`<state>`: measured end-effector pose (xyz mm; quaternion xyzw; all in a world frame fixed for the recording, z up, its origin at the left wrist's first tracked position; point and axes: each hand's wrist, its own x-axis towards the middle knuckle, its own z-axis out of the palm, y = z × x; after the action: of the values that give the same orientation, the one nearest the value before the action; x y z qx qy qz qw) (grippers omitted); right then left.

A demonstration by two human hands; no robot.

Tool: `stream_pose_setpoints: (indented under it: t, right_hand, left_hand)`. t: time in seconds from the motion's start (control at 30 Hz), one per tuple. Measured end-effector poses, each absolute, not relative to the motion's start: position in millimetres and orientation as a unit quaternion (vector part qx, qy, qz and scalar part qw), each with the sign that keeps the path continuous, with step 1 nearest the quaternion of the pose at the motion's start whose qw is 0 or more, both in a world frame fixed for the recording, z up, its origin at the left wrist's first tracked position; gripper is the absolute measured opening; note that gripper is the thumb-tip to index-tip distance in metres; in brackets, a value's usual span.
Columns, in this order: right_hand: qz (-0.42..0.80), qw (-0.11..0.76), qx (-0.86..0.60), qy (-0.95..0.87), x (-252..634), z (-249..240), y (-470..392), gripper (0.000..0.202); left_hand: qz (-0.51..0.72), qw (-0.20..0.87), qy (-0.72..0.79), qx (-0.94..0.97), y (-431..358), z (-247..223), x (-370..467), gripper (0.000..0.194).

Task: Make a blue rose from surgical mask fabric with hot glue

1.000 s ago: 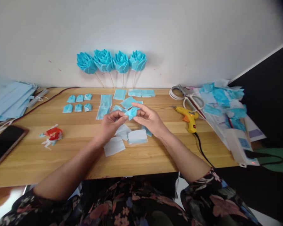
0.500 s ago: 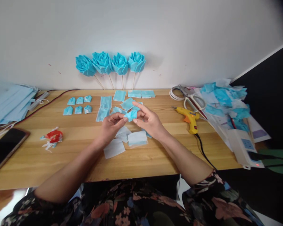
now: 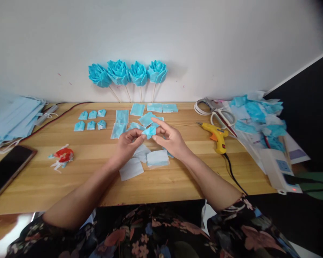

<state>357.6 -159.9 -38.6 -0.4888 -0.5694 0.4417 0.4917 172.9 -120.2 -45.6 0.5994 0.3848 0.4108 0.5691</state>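
Observation:
Between my two hands, above the middle of the table, is a small folded piece of blue fabric (image 3: 150, 132). My left hand (image 3: 129, 143) pinches its left side between thumb and fingers. The right side is pinched by my right hand (image 3: 172, 141), whose index finger points up and outward. Cut blue rectangles (image 3: 122, 117) lie on the table behind my hands, partly covered by them. Closer to me are pale rectangles (image 3: 131, 169). Several folded blue petals (image 3: 92, 114) sit in two rows to the left.
Blue fabric flowers (image 3: 119, 72) on sticks lean against the wall. A yellow glue gun (image 3: 215, 135), scissors (image 3: 223, 117), tape roll (image 3: 202, 106), blue scraps (image 3: 254, 109) and power strip (image 3: 280, 168) are at right. Face masks (image 3: 14, 116), phone (image 3: 10, 172) and red bundle (image 3: 64, 155) are at left.
The view has shifted slightly, so most things sit a little farther right. Both hands keep their pinch on the folded fabric, with hardly any change in pose.

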Motion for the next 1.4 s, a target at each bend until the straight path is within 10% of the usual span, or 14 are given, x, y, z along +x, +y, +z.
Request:
stream_pose_setpoints:
  t: [0.23, 0.63, 1.4]
  right_hand:
    - [0.549, 0.510, -0.424, -0.508, 359.6, -38.4, -156.9, 0.073]
    - [0.450, 0.496, -0.501, -0.548, 361.2, -43.2, -156.9, 0.028]
    - [0.325, 0.430, -0.539, -0.647, 353.8, -35.5, -161.5, 0.021]
  left_hand:
    - [0.441, 0.573, 0.389, 0.571, -119.8, -37.7, 176.0, 0.029]
    - [0.447, 0.569, 0.395, 0.566, -118.1, -41.9, 173.0, 0.035]
    - [0.415, 0.573, 0.382, 0.594, -118.2, -49.6, 173.4, 0.023]
